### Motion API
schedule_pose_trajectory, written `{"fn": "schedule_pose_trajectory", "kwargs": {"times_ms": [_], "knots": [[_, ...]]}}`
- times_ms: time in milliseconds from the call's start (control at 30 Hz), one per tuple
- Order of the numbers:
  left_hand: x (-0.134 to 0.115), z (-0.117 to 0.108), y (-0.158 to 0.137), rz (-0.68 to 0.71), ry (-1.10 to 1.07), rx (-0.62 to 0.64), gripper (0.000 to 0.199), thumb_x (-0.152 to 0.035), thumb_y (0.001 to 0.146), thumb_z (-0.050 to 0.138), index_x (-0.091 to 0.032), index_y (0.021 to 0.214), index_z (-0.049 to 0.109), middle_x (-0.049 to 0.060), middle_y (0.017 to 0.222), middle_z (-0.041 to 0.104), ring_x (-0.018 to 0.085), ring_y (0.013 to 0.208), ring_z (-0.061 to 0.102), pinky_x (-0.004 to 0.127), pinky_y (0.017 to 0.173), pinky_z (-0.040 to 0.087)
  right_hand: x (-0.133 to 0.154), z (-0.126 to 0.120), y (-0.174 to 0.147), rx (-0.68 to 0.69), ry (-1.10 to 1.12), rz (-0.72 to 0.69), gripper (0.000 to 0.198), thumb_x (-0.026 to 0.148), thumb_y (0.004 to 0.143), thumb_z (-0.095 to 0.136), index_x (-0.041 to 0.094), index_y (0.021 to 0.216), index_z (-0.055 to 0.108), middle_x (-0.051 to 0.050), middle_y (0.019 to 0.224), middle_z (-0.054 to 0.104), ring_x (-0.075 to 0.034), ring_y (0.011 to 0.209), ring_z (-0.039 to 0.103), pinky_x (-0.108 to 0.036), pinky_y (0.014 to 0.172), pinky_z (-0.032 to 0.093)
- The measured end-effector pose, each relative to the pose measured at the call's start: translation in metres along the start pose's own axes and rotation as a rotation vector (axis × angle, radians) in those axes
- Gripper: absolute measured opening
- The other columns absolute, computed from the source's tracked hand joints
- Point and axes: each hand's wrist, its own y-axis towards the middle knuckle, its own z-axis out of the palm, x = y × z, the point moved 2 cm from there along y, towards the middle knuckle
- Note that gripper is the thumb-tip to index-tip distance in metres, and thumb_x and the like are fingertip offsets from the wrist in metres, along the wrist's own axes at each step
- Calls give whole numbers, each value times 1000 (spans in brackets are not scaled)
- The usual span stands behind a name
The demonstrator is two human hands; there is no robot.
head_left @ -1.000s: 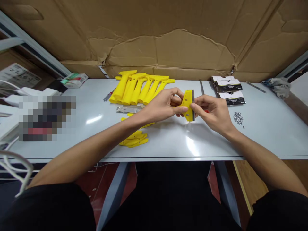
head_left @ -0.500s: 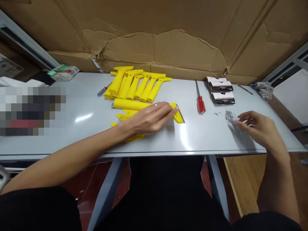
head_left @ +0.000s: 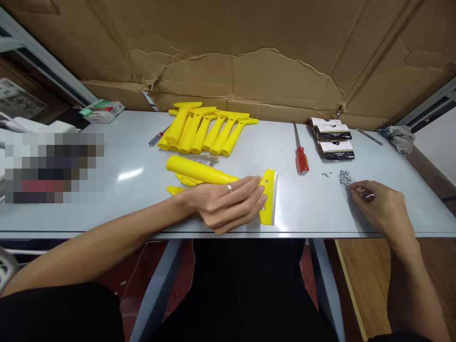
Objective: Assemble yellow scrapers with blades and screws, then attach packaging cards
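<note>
My left hand (head_left: pixel 228 204) is closed round a yellow scraper (head_left: pixel 268 197), its handle reaching out to the left behind my fingers. The scraper's wide head faces right, with a thin metal blade along its edge and two small holes in its face. At the right, my right hand (head_left: pixel 379 202) pinches at the near edge of a pile of small silver screws (head_left: pixel 345 178). Whatever sits between those fingertips is too small to make out. More yellow scraper parts (head_left: pixel 176 190) lie partly hidden behind my left hand and wrist.
Several yellow scraper handles (head_left: pixel 208 130) lie in a row at the back. Behind my left hand are flat metal blades (head_left: pixel 204 159). A red-handled screwdriver (head_left: pixel 301 160), small black-and-white boxes (head_left: pixel 335 142) and a few stray screws (head_left: pixel 326 174) are to the right. Cardboard (head_left: pixel 249 76) lines the back.
My left hand has turned the scraper so its head shows face-up and nearer the table's front edge. My right hand's fingers have closed together at the screw pile.
</note>
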Motion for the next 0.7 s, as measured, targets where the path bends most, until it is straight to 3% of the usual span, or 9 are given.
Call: {"fn": "schedule_pose_trajectory", "kwargs": {"times_ms": [167,233,333,433,533,633,700], "knots": [[3,15,-24,-3,84,-301,50,-3,92,67,-42,123,76,-4,117,80,32,127,69,47,109,66,3,3,0,-92,-40,-6,31,35,93,58,22,113,77,-6,105,72,-14,81,65,-31,86,49],[8,16,-27,65,73,-267,48,-5,91,69,-42,121,76,-4,114,80,31,125,70,43,107,68,10,-1,-1,-195,-85,-40,31,34,94,56,20,110,78,-6,105,72,-15,85,67,-32,82,48],[21,10,-24,80,29,-96,40,-13,90,73,-40,119,78,-3,114,80,31,117,75,41,99,71,36,-9,-1,-289,-84,-150,23,31,93,58,19,98,77,-5,102,72,-13,77,65,-30,73,47],[30,4,-23,17,52,-14,37,-15,91,70,-37,119,77,0,118,79,33,117,75,44,98,71,81,-15,1,-174,157,-332,17,32,93,62,20,97,73,-3,106,73,-9,75,65,-28,73,54],[31,0,-25,-2,41,-81,36,-15,91,71,-36,119,77,1,117,80,32,114,76,44,95,72,132,-17,1,70,553,-506,13,32,91,69,20,93,72,-2,114,74,-12,98,74,-24,77,63],[26,-3,-25,47,134,-129,35,-15,91,71,-36,119,76,1,117,79,32,113,77,44,95,71,167,-11,-5,182,821,-527,13,30,88,74,19,94,72,-2,124,72,-16,121,71,-29,102,66],[21,-5,-24,116,293,-122,34,-15,92,69,-35,119,75,1,118,79,30,113,77,42,93,72,180,-5,-10,209,964,-509,13,28,87,75,18,95,73,-3,128,70,-18,131,67,-32,107,66]]}}
